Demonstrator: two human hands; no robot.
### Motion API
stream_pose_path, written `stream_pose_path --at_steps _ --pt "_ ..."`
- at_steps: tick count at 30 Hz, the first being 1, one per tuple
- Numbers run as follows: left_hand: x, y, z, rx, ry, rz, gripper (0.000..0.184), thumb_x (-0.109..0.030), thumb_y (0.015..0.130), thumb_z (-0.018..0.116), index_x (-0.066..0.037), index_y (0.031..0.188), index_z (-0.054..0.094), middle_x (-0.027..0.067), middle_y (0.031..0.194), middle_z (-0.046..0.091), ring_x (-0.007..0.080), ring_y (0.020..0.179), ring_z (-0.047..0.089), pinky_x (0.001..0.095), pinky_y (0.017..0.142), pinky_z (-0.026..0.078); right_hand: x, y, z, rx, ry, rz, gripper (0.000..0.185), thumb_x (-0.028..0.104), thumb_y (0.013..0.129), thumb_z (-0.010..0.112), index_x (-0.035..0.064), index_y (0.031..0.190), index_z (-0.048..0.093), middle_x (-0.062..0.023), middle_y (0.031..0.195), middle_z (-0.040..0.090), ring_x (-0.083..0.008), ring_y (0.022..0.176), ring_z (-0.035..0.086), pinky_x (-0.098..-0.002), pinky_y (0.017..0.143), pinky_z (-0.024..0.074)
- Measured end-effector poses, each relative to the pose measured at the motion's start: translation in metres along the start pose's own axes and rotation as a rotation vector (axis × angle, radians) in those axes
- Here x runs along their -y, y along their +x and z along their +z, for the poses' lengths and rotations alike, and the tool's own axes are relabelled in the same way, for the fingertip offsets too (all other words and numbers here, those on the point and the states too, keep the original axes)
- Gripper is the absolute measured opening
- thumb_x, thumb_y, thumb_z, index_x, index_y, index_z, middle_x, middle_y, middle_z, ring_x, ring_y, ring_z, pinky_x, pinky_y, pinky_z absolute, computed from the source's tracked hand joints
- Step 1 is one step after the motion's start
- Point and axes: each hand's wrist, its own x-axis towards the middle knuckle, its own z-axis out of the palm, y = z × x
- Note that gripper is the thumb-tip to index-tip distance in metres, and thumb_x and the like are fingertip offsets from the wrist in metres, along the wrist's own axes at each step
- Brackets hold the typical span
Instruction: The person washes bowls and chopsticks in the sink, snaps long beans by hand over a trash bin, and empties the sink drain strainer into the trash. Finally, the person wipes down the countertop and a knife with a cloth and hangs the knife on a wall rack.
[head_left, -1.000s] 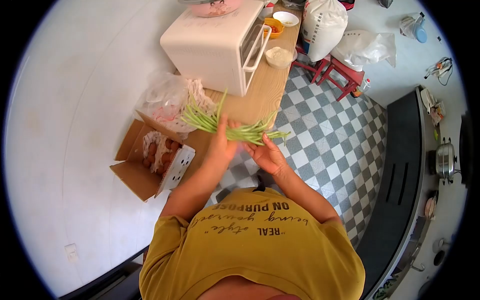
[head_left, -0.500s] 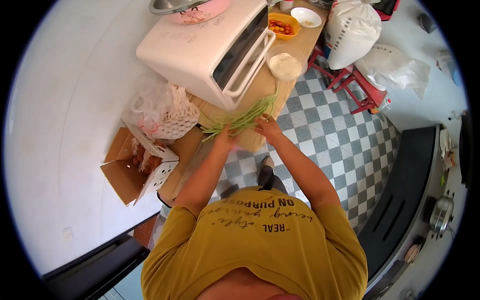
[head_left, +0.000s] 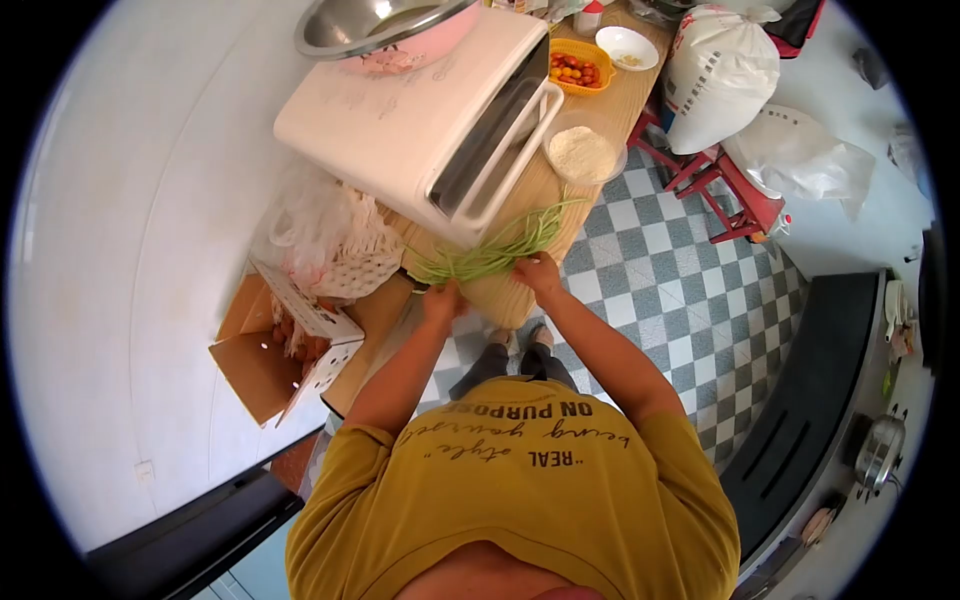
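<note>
A loose bundle of long green beans (head_left: 500, 250) lies across the near end of the wooden table, in front of the white oven. My left hand (head_left: 441, 300) is at the left end of the bundle, fingers curled, with a bean tip showing beside them. At the bundle's right side, my right hand (head_left: 538, 276) has its fingers pinched together on the beans. Both hands are partly blurred or small, so how many beans each holds is hidden.
A white oven (head_left: 400, 130) stands on the wooden table (head_left: 500, 298), bearing a metal bowl (head_left: 350, 40). Beyond are a bowl of flour (head_left: 583, 155), a yellow basket of small tomatoes (head_left: 590, 52) and a white plate (head_left: 627, 45). An open cardboard box (head_left: 250, 370) sits left; red stools (head_left: 740, 205) stand right.
My left hand has drawn slightly down and away from the bundle's middle. A second foot now shows below the table edge. The whole view has shifted a little.
</note>
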Motion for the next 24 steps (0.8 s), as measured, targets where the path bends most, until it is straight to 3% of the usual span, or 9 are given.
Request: stream_pose_path --at_steps 5,11,14,17,20,24 --pt "0.001 0.034 0.004 -0.053 -0.139 0.206 0.019 -0.009 0.085 0.059 0.002 0.092 0.045 0.0124 0.074 0.053 0.0232 0.057 0.058 0.0354 0.051 0.055 0.013 0.002 0.015 0.059 0.15 -0.1 0.021 0.001 0.076 0.06 -0.0044 0.095 0.052 -0.0104 0.088 0.057 -0.0165 0.073 0.057 -0.0268 0.065 0.0491" --pt "0.013 0.028 0.011 -0.061 -0.02 0.171 0.015 -0.003 0.084 0.057 0.002 0.086 0.043 0.013 0.079 0.05 0.0253 0.063 0.06 0.0371 0.057 0.057 0.005 0.001 -0.004 0.105 0.097 -0.026 0.024 0.0 0.076 0.059 -0.0079 0.098 0.052 -0.0103 0.087 0.057 -0.0182 0.074 0.058 -0.0275 0.067 0.0511" --pt "0.018 0.045 0.018 -0.058 -0.335 0.183 0.018 -0.001 0.081 0.058 -0.002 0.092 0.043 0.0129 0.077 0.053 0.0238 0.061 0.058 0.0341 0.051 0.051 -0.002 -0.007 -0.012 0.008 0.118 -0.033 0.027 0.0 0.076 0.059 -0.0093 0.1 0.051 -0.0112 0.085 0.058 -0.0203 0.074 0.06 -0.029 0.068 0.0537" --pt "0.015 0.056 0.017 0.032 -0.45 0.074 0.02 -0.005 0.083 0.058 -0.002 0.096 0.043 0.0138 0.078 0.053 0.0239 0.061 0.058 0.0337 0.052 0.052 0.001 -0.024 -0.018 -0.089 0.153 -0.014 0.028 0.0 0.077 0.059 -0.0091 0.102 0.051 -0.0122 0.083 0.059 -0.0214 0.073 0.062 -0.0299 0.067 0.0549" --pt "-0.01 0.025 0.012 0.08 -0.265 -0.055 0.022 -0.011 0.086 0.058 -0.001 0.099 0.043 0.0136 0.079 0.054 0.0232 0.06 0.057 0.0326 0.053 0.052 -0.006 -0.04 -0.035 -0.137 0.143 -0.009 0.028 0.001 0.078 0.058 -0.0068 0.104 0.051 -0.0128 0.083 0.06 -0.0211 0.073 0.062 -0.0292 0.066 0.0547" --pt "-0.01 0.014 0.007 0.128 -0.118 0.003 0.021 -0.015 0.089 0.055 0.001 0.091 0.041 0.0112 0.074 0.048 0.0259 0.064 0.06 0.0382 0.057 0.057 -0.029 -0.074 -0.073 -0.241 0.159 0.013 0.024 0.003 0.081 0.056 -0.0029 0.104 0.055 -0.0124 0.083 0.061 -0.0207 0.072 0.063 -0.0292 0.065 0.0546"
